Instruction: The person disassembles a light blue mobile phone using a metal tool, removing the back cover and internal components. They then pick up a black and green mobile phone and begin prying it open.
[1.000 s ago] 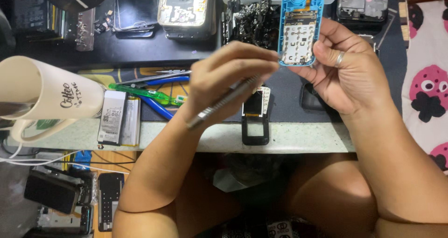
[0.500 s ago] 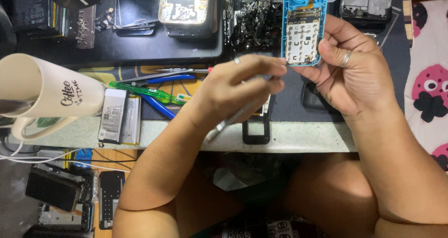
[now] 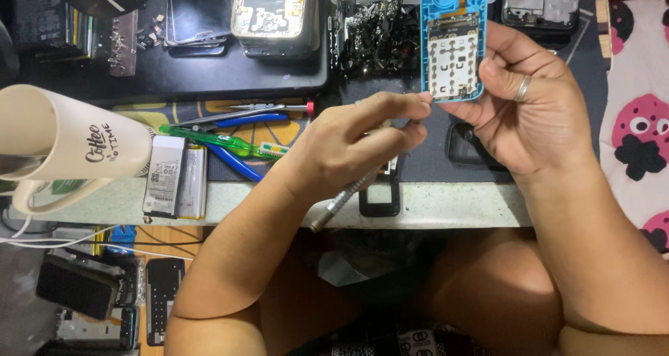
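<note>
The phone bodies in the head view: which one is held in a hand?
The blue phone frame with the bare keypad board, pinched upright in the right hand. The other opened phones lie on the bench, untouched.

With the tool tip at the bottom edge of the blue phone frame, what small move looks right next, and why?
Probably ease the metal tool into the lower edge of the blue phone frame. The left hand pinches it there, while the right hand grips the frame upright.
</note>
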